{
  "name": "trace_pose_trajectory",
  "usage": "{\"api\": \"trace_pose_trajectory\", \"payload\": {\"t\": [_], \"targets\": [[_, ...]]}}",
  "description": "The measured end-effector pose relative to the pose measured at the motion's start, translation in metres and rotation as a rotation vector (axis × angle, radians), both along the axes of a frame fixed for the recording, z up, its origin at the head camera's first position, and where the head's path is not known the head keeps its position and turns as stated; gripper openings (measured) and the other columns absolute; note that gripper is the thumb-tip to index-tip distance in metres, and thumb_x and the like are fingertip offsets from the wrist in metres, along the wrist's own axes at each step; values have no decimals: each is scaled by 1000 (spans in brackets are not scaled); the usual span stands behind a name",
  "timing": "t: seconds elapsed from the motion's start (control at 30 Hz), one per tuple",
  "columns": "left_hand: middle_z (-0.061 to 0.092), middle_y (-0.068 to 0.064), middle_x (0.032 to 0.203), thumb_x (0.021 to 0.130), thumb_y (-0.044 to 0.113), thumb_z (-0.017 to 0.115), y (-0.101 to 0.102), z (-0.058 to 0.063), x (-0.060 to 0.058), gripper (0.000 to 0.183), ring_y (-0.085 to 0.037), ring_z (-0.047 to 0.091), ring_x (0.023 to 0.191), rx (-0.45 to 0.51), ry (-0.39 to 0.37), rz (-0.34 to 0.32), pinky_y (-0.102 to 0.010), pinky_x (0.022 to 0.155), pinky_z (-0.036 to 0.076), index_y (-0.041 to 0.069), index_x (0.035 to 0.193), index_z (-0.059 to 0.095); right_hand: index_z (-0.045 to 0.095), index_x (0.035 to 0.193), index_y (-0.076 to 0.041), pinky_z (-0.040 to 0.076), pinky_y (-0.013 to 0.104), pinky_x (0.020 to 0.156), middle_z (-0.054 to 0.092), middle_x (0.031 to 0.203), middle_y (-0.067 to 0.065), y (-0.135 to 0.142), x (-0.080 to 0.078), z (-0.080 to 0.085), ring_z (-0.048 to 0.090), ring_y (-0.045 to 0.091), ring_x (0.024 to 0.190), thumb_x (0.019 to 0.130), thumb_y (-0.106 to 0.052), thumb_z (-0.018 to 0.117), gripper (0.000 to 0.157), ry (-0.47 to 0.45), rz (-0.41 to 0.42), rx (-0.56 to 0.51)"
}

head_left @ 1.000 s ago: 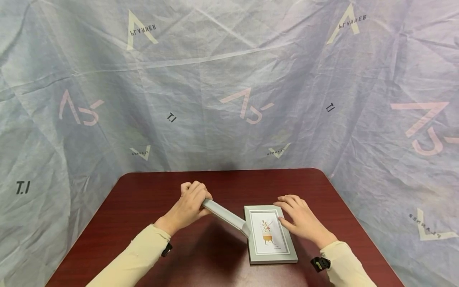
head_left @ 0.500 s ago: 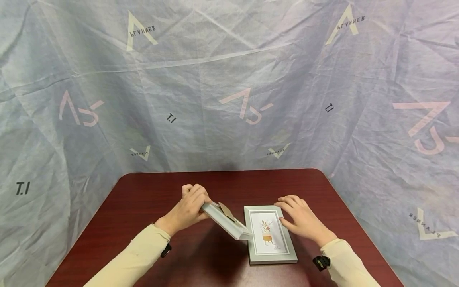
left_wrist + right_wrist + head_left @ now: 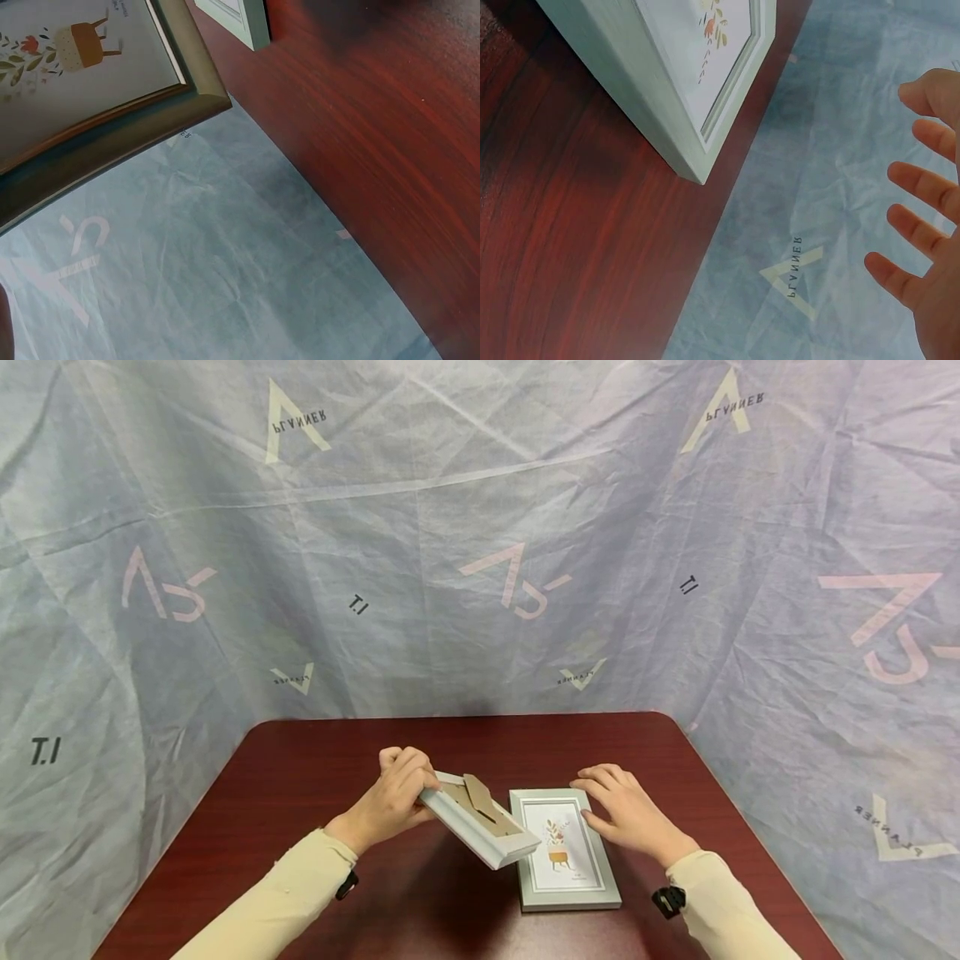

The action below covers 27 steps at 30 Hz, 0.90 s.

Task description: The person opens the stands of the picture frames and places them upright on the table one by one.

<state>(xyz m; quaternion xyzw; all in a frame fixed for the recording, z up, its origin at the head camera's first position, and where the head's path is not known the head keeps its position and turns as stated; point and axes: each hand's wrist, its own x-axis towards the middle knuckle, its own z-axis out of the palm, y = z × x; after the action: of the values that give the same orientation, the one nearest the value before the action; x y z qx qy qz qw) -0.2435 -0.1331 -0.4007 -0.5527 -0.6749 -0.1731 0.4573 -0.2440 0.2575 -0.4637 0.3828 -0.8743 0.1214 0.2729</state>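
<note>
My left hand (image 3: 403, 789) grips one end of a white picture frame (image 3: 487, 845), raised over the table and tilted with its back upward. Brown backing and a fold-out easel leg (image 3: 480, 795) show on that back. From below, the left wrist view catches its front, a flower-pot print (image 3: 79, 49) inside the border (image 3: 150, 121). A second, pale grey-green picture frame (image 3: 528, 883) lies face up to the right, its print showing a similar plant. My right hand (image 3: 628, 814) is by its upper right corner, fingers spread and holding nothing, as the right wrist view shows (image 3: 937, 217).
The dark red wooden table (image 3: 337, 760) has rounded far corners. A grey printed cloth (image 3: 420, 635) hangs behind it and along both sides. The held frame's lower end overlaps the lying frame's left edge in the head view.
The left hand has turned its frame, from edge-on to back upward, so the backing and easel leg now show. The right hand and the lying frame have barely moved.
</note>
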Motion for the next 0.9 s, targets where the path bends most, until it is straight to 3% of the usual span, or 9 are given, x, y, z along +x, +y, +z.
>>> {"api": "trace_pose_trajectory", "payload": {"t": [0.33, 0.9], "targets": [[50, -4, 86, 100, 43, 51, 3, 0, 0, 39, -22, 49, 82, 12, 22, -43, -43, 76, 24, 6, 90, 50, 67, 118, -8, 43, 55, 83, 62, 118, 11, 0, -9, -2, 54, 32, 110, 77, -13, 75, 42, -7, 22, 10], [48, -4, 86, 103, 41, 49, 7, -1, 2, 38, -22, 50, 82, -8, 35, -52, -43, 75, 24, 6, 89, 50, 66, 122, -10, 42, 52, 88, 60, 122, 10, -18, -26, 2, 52, 29, 114, 79, -19, 77, 45, 5, 78, 94]]}}
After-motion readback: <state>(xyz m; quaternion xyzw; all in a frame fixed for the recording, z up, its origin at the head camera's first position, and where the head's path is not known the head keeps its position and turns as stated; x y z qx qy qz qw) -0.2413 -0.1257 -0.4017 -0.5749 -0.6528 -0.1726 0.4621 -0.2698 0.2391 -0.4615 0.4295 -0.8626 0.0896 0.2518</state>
